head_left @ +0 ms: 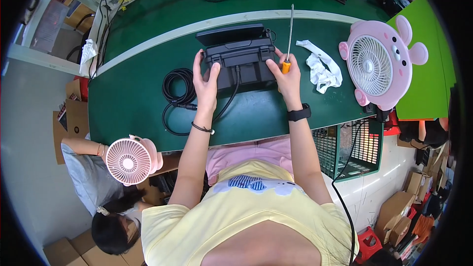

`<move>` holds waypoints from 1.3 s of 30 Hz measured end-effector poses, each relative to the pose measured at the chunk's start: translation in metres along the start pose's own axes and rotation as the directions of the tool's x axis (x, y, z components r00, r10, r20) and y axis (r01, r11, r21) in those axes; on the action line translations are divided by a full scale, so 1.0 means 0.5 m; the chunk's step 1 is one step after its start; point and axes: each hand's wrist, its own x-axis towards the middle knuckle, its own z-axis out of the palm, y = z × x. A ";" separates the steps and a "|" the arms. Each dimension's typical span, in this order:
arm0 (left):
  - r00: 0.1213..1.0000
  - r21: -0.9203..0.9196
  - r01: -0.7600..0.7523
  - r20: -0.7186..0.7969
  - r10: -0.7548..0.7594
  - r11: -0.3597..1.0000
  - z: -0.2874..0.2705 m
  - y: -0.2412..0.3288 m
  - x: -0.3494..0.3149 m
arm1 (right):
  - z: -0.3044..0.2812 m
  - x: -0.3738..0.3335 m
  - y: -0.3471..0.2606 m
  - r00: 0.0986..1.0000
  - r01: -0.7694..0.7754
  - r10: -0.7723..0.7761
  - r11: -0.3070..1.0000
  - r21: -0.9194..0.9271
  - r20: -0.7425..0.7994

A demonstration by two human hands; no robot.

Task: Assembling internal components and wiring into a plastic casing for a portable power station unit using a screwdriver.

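Between my two hands is a black plastic box (241, 71) with latches on its front and a dark flat panel (230, 35) tilted up behind it. My left hand (206, 80) grips its left side, thumb on the front. On the right side my right hand (287, 78) grips the box and also keeps a screwdriver (286, 66) with an orange handle in its fingers, the shaft pointing up and away. A black cable runs from the box's front down to a coiled length (178, 87) lying left of my left hand.
A crumpled white cloth or paper (322, 69) lies right of my right hand. Beyond it stands a pink animal-shaped fan (377, 64). A smaller pink fan (129, 161) is near another person's arm at the left. A green crate (352, 150) sits below the table's right edge.
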 end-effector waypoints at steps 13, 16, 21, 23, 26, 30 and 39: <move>0.822 0.758 -0.459 0.164 0.546 0.463 0.002 0.070 0.073 | -0.068 -0.171 -0.109 0.983 -0.112 0.148 0.951 -0.287 0.107; 0.815 0.789 -0.550 0.438 0.379 0.272 0.043 0.115 0.098 | -0.079 -0.186 -0.118 0.967 -0.067 0.142 0.942 -0.328 0.210; 0.779 0.761 -0.627 0.610 0.146 0.164 0.053 0.100 0.167 | -0.075 -0.189 -0.141 0.953 0.229 -0.068 0.802 -0.552 0.297; 0.783 0.768 -0.621 0.604 0.149 0.155 0.057 0.093 0.166 | -0.073 -0.188 -0.143 0.951 0.263 -0.102 0.764 -0.589 0.292; 0.797 0.775 -0.604 0.577 0.180 0.186 0.050 0.088 0.160 | -0.064 -0.185 -0.158 0.934 0.320 -0.131 0.718 -0.618 0.332; 0.884 0.812 -0.467 0.417 0.212 0.351 0.036 0.083 0.160 | -0.037 -0.175 -0.159 0.908 0.388 -0.149 0.649 -0.655 0.391; 0.932 0.864 -0.336 0.248 0.264 0.374 0.048 0.090 0.139 | -0.005 -0.170 -0.149 0.909 0.394 -0.155 0.621 -0.678 0.386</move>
